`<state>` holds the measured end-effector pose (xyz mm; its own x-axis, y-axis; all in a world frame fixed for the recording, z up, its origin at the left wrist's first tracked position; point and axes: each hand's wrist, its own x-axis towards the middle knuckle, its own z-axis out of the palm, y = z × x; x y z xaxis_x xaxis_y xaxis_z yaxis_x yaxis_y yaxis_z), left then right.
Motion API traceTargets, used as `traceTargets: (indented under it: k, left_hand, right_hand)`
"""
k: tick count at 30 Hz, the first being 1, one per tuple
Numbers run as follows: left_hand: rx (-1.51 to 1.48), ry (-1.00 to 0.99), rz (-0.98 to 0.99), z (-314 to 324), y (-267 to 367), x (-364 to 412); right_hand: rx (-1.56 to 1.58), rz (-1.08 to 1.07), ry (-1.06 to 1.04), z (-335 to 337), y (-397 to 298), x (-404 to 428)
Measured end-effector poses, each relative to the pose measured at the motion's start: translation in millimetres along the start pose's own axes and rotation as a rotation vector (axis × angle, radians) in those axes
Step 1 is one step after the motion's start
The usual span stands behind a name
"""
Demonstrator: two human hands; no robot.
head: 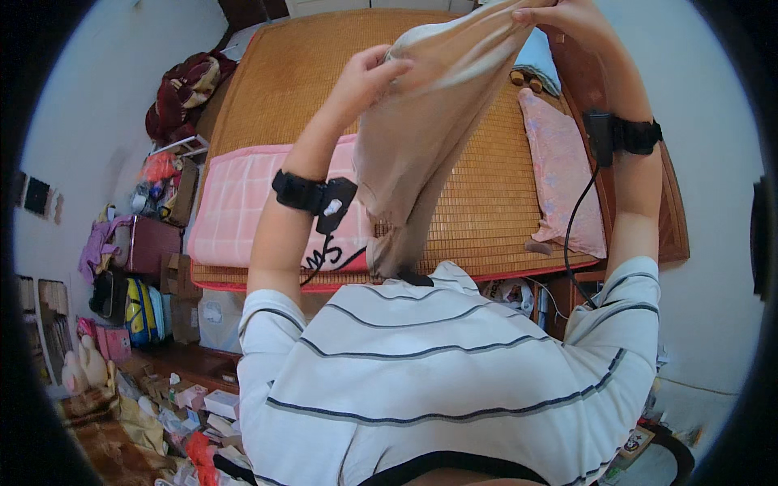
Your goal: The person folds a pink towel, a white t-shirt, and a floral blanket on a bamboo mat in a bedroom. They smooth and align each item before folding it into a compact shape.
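A beige cloth garment (419, 140) hangs stretched between my two hands above the bed. My left hand (372, 79) grips its upper left edge with thumb and fingers. Higher up and farther right, my right hand (550, 15) pinches the other end near the top of the picture, where part of the hand is cut off. The lower part of the garment drops towards my striped shirt, and whether its end touches the bed I cannot tell. Behind it lies a bed covered with a woven bamboo mat (304, 79).
A folded pink checked blanket (243, 206) lies on the bed's near left. To the right are a pink floral pillow (559, 176) and a light blue pillow (540, 58). Bags, boxes and a maroon bundle (185, 97) crowd the left side. Cables run from both forearm straps.
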<state>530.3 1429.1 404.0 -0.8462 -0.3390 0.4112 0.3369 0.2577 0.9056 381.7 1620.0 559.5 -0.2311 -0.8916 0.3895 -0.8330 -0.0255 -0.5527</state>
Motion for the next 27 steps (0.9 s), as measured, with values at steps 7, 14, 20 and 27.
traceTargets:
  k: [7,14,20,27]
  left_hand:
    - [0.626,0.332,0.428,-30,6,41]
    - [1.137,0.514,0.536,-15,89,25]
    - [1.174,0.508,0.680,-1,133,25]
    - [0.956,0.444,0.642,-27,116,24]
  right_hand:
    - [-0.166,-0.087,0.082,6,48,4]
    - [-0.889,0.022,0.291,28,115,11]
    - [-0.542,-0.016,0.337,60,217,27]
    - [0.375,-0.171,0.158,166,183,19]
